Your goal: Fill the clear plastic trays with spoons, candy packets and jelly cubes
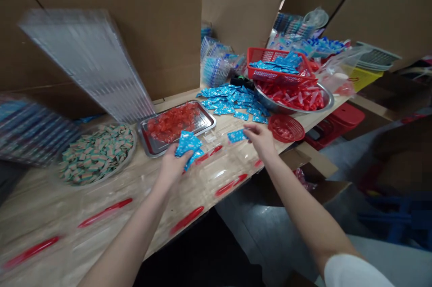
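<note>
My left hand (173, 159) is closed on a few blue packets (189, 143), which fan out past the fingers above the table. Between the thumb and fingers of my right hand (261, 138) is a single blue packet (236, 136), held flat over the clear plastic trays. Those see-through trays lie in rows along the table, with red pen-shaped pieces in them, such as one red piece (187, 220) near the front edge. Just behind my hands spreads a loose pile of blue packets (232, 98).
A metal tray (209, 121) holds red, glossy small pieces. Left of it stands a round bowl (134, 143) of small striped pieces. At right are a steel bowl (329, 98) of red pieces, a red basket (251, 71) and a small red basket (300, 136). Stacked clear trays (97, 62) lean against cardboard.
</note>
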The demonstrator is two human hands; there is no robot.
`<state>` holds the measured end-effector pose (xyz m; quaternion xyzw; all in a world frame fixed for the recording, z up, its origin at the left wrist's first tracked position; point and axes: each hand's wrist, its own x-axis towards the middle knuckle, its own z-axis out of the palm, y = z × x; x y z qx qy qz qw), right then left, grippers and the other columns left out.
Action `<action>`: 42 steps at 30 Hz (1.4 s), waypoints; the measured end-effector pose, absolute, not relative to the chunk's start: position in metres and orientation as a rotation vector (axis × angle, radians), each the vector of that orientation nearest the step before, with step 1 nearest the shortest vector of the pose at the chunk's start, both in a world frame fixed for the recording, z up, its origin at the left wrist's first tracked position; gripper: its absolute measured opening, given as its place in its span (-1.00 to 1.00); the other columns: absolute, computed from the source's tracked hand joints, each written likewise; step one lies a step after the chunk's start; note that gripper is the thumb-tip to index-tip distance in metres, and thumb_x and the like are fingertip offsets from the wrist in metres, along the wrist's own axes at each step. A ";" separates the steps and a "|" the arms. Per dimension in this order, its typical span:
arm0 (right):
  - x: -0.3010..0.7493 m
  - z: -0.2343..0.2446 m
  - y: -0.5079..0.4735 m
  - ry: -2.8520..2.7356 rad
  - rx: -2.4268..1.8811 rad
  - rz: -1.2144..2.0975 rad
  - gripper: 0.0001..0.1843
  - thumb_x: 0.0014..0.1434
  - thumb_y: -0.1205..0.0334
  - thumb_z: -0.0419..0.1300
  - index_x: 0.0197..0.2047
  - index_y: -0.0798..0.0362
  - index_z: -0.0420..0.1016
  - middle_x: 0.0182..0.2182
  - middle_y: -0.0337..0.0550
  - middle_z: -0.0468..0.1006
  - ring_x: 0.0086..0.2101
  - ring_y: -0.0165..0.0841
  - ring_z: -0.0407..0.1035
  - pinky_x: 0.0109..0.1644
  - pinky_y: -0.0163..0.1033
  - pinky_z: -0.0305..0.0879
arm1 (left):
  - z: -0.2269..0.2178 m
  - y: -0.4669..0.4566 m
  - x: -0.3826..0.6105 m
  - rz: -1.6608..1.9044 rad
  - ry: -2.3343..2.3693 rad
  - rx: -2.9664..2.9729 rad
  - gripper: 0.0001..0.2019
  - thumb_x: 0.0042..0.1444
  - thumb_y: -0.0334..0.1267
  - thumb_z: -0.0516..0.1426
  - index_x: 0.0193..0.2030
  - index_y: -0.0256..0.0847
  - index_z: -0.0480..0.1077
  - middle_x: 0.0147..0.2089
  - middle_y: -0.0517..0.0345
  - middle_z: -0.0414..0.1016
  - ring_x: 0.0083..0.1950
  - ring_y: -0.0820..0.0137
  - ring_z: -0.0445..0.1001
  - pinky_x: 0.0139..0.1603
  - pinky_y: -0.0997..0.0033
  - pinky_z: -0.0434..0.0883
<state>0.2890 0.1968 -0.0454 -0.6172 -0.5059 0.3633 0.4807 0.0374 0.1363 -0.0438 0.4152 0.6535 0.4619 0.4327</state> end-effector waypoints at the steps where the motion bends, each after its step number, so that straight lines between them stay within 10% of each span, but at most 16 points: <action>1: 0.294 -0.049 0.215 -1.245 -1.585 0.741 -0.69 -0.06 0.17 0.23 -0.22 0.13 0.48 -0.49 -0.21 0.47 -0.49 -0.39 0.33 -0.42 -0.27 0.27 | -0.045 0.139 0.034 1.160 1.648 1.016 -0.62 -0.25 -0.10 0.31 -0.29 -0.22 0.39 -0.44 0.20 0.46 -0.45 0.42 0.39 -0.40 0.46 0.32; 10: 0.262 -0.052 0.263 -1.579 -1.635 0.528 -0.87 -0.07 0.28 0.26 -0.37 0.09 0.48 -0.29 -0.05 0.50 -0.16 -0.22 0.34 -0.08 -0.14 0.25 | -0.036 0.144 0.055 0.958 1.580 0.935 -0.49 -0.26 0.06 0.29 -0.21 -0.24 0.41 -0.51 0.23 0.43 -0.58 0.47 0.33 -0.66 0.54 0.19; 17: 0.277 -0.034 0.167 -1.520 -1.381 1.390 -0.67 0.03 -0.05 0.18 -0.42 0.08 0.43 -0.56 -0.27 0.40 -0.57 -0.47 0.25 -0.50 -0.34 0.19 | -0.032 0.135 0.085 0.842 1.396 0.962 -0.58 -0.23 -0.02 0.30 -0.26 -0.24 0.40 -0.49 0.24 0.41 -0.54 0.49 0.33 -0.62 0.56 0.22; 26: 0.373 -0.064 0.199 -1.638 -1.764 0.718 -0.68 -0.05 0.18 0.24 -0.18 0.04 0.39 -0.57 -0.34 0.36 -0.51 -0.41 0.28 -0.39 -0.29 0.21 | -0.021 0.093 0.070 0.689 1.267 0.842 -0.64 -0.10 -0.19 0.25 -0.12 -0.20 0.38 -0.30 0.20 0.45 -0.39 0.51 0.39 -0.44 0.58 0.30; 31: 0.341 -0.056 0.176 -1.883 -1.765 0.244 -0.68 -0.05 0.17 0.29 -0.19 0.08 0.47 -0.25 0.00 0.47 -0.17 -0.16 0.32 -0.08 -0.06 0.24 | -0.017 0.075 0.071 0.670 1.382 0.839 -0.66 -0.16 -0.13 0.27 -0.26 -0.19 0.31 -0.40 0.24 0.42 -0.50 0.51 0.37 -0.56 0.58 0.28; 37: 0.284 -0.025 0.104 -1.817 -1.233 1.404 -0.72 0.14 0.08 0.14 -0.11 0.00 0.46 -0.28 -0.16 0.52 -0.28 -0.31 0.40 -0.21 -0.21 0.33 | -0.021 0.053 0.075 0.622 1.392 1.017 -0.77 -0.12 -0.18 0.22 -0.31 -0.16 0.34 -0.38 0.22 0.44 -0.51 0.46 0.37 -0.61 0.53 0.31; 42: 0.261 -0.044 0.110 -1.644 -1.422 1.125 -0.62 0.09 0.15 0.16 0.00 0.02 0.38 -0.42 -0.26 0.45 -0.41 -0.38 0.33 -0.29 -0.25 0.27 | -0.029 0.044 0.051 0.826 1.482 1.023 -0.77 -0.07 -0.18 0.20 -0.25 -0.17 0.39 -0.26 0.14 0.47 -0.33 0.43 0.42 -0.39 0.51 0.36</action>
